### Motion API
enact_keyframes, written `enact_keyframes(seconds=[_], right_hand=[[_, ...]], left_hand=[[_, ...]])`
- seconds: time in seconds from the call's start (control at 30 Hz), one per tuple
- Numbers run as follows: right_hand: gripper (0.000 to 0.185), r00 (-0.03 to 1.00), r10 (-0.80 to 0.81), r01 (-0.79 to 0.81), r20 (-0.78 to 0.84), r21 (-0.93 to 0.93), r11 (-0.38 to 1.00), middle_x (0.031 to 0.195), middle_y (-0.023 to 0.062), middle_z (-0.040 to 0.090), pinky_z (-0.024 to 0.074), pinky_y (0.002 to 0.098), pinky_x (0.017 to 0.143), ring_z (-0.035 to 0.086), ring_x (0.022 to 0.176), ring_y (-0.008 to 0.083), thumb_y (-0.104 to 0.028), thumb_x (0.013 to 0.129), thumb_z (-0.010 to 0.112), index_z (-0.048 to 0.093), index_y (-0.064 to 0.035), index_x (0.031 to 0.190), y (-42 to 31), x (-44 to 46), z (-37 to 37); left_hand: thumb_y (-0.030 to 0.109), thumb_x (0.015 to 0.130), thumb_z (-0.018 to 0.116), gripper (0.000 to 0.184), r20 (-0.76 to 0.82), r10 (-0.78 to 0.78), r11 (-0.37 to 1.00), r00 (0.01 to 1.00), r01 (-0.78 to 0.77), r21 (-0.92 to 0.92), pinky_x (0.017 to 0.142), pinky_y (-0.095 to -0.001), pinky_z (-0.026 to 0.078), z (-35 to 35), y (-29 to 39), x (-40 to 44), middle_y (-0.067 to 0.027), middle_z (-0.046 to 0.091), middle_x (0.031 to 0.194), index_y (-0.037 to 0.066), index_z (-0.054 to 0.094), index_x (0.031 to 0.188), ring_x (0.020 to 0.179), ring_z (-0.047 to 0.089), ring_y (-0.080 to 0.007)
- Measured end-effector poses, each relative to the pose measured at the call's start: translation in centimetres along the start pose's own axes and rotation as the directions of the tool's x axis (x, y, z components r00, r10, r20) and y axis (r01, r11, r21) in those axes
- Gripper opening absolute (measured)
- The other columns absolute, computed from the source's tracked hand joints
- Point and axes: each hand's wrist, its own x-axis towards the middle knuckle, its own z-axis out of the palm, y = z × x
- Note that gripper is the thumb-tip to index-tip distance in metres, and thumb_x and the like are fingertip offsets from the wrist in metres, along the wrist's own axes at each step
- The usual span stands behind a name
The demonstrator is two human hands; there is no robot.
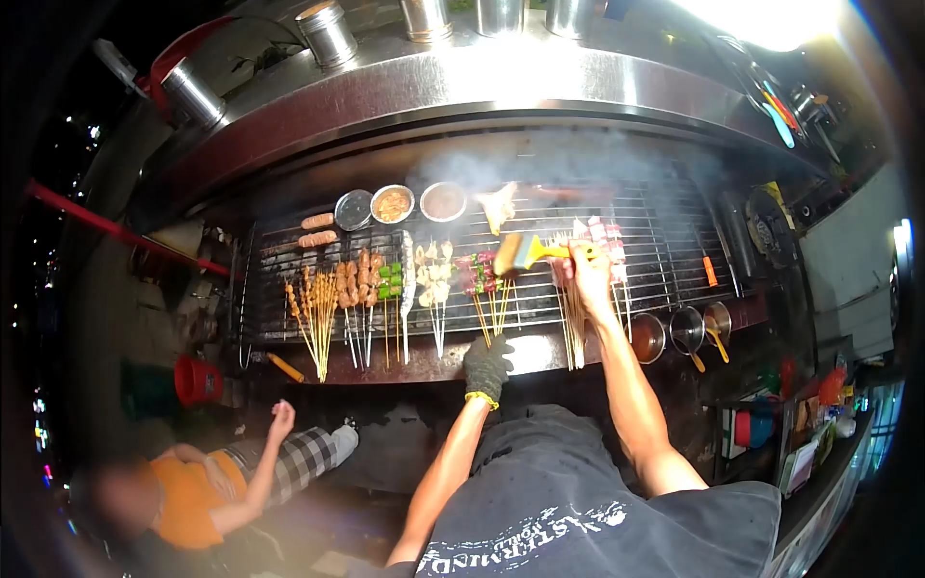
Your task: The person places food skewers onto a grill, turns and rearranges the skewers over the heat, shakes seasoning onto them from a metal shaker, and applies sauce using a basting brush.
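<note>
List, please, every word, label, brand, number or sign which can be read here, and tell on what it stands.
"STERMIND", on the dark shirt; any letters before it are unclear.
"WORLD", in smaller letters, on the same shirt, slightly blurred.
Any print on the pale item at the right: too small and blurred.
I can read nothing else.

Up on the wearer's head, the lone wide-angle view faces forward and steeply down, close above a long, dark, metal-barred grill point(665, 260). The wearer's own black, white-printed T-shirt point(597, 486) fills bottom centre; shiny cylindrical steel canisters point(329, 37) line the top, dark curved borders all round.
</note>
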Motion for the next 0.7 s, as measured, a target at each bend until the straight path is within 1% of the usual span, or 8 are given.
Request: enact_keyframes(seconds=[0.07, 0.13, 0.27, 0.4, 0.43, 0.53, 0.6, 0.7], right_hand=[[0.019, 0.997, 0.009, -0.016, 0.078, 0.080, 0.997, 0.065, -0.0008, 0.058, 0.0393, 0.0202, 0.050, 0.049, 0.053, 0.0060, -0.018, 0.095, 0.055, 0.066, -0.0026, 0.098, 1.5, -0.4, 1.6], [0.018, 0.976, 0.045, -0.020, 0.211, -0.120, 0.993, 0.068, 0.0013, 0.059, 0.0413, 0.0209, 0.051, 0.051, 0.055, 0.0070, -0.017, 0.095, 0.055, 0.065, -0.0018, 0.100, 2.4, -0.8, 3.5], [0.018, 0.988, 0.078, -0.098, 0.130, 0.150, 0.984, 0.067, 0.0012, 0.059, 0.0406, 0.0205, 0.051, 0.051, 0.054, 0.0069, -0.015, 0.095, 0.056, 0.064, -0.0006, 0.100, 1.4, -2.6, 3.8], [0.020, 0.966, 0.113, -0.108, 0.232, -0.035, 0.994, 0.067, 0.0019, 0.059, 0.0419, 0.0194, 0.052, 0.052, 0.055, 0.0064, -0.018, 0.096, 0.054, 0.065, -0.0027, 0.102, 3.3, -3.8, 2.2], [0.020, 0.979, 0.103, -0.104, 0.175, -0.004, 0.995, 0.067, 0.0020, 0.059, 0.0416, 0.0194, 0.051, 0.051, 0.054, 0.0064, -0.018, 0.096, 0.054, 0.065, -0.0024, 0.102, 2.9, -3.7, 1.5], [0.022, 0.997, 0.070, -0.072, 0.013, 0.172, 0.983, 0.068, 0.0024, 0.059, 0.0423, 0.0202, 0.051, 0.051, 0.054, 0.0070, -0.017, 0.097, 0.051, 0.064, 0.0006, 0.102, 3.2, -2.8, -0.5], [0.022, 0.999, 0.049, -0.049, -0.024, -0.015, 0.999, 0.067, 0.0020, 0.058, 0.0424, 0.0200, 0.051, 0.050, 0.054, 0.0069, -0.016, 0.097, 0.052, 0.064, 0.0017, 0.102, 3.6, -2.3, -0.8], [0.020, 0.996, 0.075, -0.065, -0.049, 0.179, 0.982, 0.068, 0.0025, 0.059, 0.0418, 0.0195, 0.050, 0.050, 0.053, 0.0072, -0.014, 0.097, 0.052, 0.062, 0.0025, 0.102, 3.8, -1.5, -1.5]], left_hand=[[0.020, 0.090, 0.059, 0.020, -0.043, 0.048, 0.998, 0.998, -0.047, 0.036, 0.034, -0.0240, 0.034, 0.2, 0.0, -0.6, -0.0104, 0.066, 0.077, 0.002, 0.060, 0.097, 0.043, 0.050, -0.0106], [0.019, 0.089, 0.060, 0.018, -0.066, 0.202, 0.972, 0.977, -0.192, 0.133, 0.036, -0.0250, 0.036, 0.2, -0.1, -0.7, -0.0092, 0.065, 0.072, 0.001, 0.062, 0.093, 0.043, 0.051, -0.0110], [0.016, 0.087, 0.064, 0.017, -0.040, 0.192, 0.964, 0.981, -0.181, 0.194, 0.042, -0.0246, 0.039, -0.3, 0.6, -1.0, -0.0066, 0.064, 0.068, 0.000, 0.066, 0.087, 0.046, 0.052, -0.0104], [0.026, 0.087, 0.062, 0.024, 0.003, 0.465, 0.665, 0.885, -0.352, 0.659, 0.055, -0.0365, 0.047, -0.8, -0.8, 0.5, -0.0173, 0.063, 0.068, 0.002, 0.067, 0.087, 0.055, 0.059, -0.0258], [0.033, 0.088, 0.059, 0.029, -0.018, 0.517, 0.603, 0.856, -0.349, 0.717, 0.063, -0.0446, 0.048, -0.1, 1.0, -1.1, -0.0226, 0.063, 0.074, 0.004, 0.065, 0.087, 0.067, 0.062, -0.0374], [0.035, 0.089, 0.057, 0.032, -0.018, 0.487, 0.441, 0.873, -0.228, 0.868, 0.065, -0.0480, 0.048, 0.0, 1.7, -1.5, -0.0236, 0.063, 0.076, 0.004, 0.063, 0.085, 0.073, 0.062, -0.0418], [0.036, 0.090, 0.054, 0.033, 0.031, 0.487, 0.349, 0.873, -0.227, 0.909, 0.064, -0.0501, 0.048, 0.0, 1.9, -1.8, -0.0240, 0.063, 0.073, 0.004, 0.060, 0.090, 0.073, 0.062, -0.0421], [0.035, 0.091, 0.052, 0.031, -0.063, 0.493, 0.231, 0.868, -0.060, 0.971, 0.059, -0.0515, 0.048, 0.5, 2.8, -1.9, -0.0199, 0.064, 0.069, 0.005, 0.058, 0.092, 0.068, 0.064, -0.0394]])
